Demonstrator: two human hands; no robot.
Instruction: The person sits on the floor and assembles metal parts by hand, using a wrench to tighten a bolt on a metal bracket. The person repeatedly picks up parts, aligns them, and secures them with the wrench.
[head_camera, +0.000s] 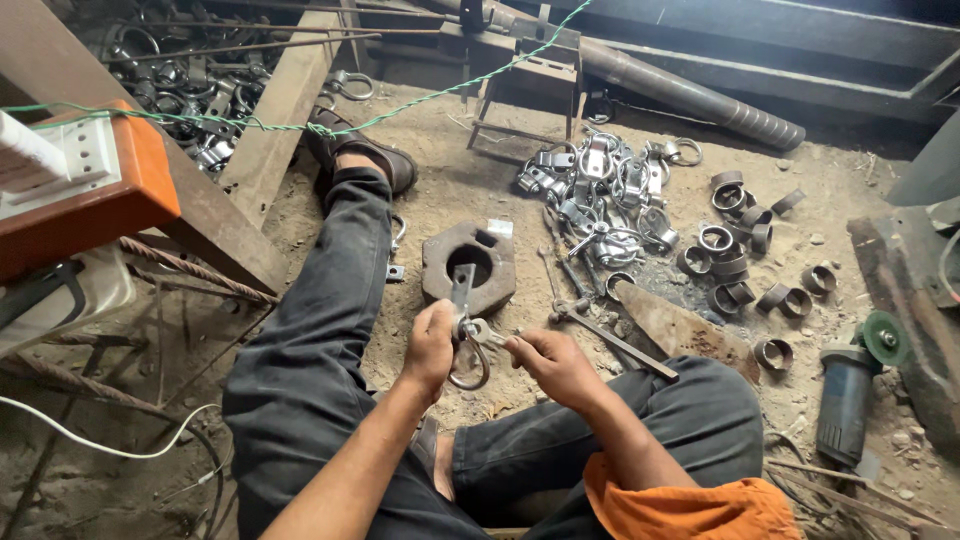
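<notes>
Left hand (430, 345) is closed around a metal clamp (468, 345), whose flat strap rises above the fist and whose rounded loop hangs below it; the clamp is held above the sandy floor (440, 190), between the person's knees. Right hand (550, 362) is pinched with its fingertips on a small metal piece at the clamp's side, touching the left hand's grip. Just beyond both hands, a heavy iron block (470, 262) with a round hole is set on the floor, and the strap end of the clamp is seen in front of it. To the right of the block, a pile of finished clamps (605, 195) is heaped, and further right short pipe rings (745, 255) are scattered loosely. A long flat bar (615, 340) lies beside the right hand, partly over a rusty pointed plate (680, 325). An angle grinder (850, 385) with a green disc is laid near the right knee. At far left, an orange-edged box (110, 195) is placed, with a green twisted wire (300, 125) strung across the scene above a second heap of clamps (180, 80).
</notes>
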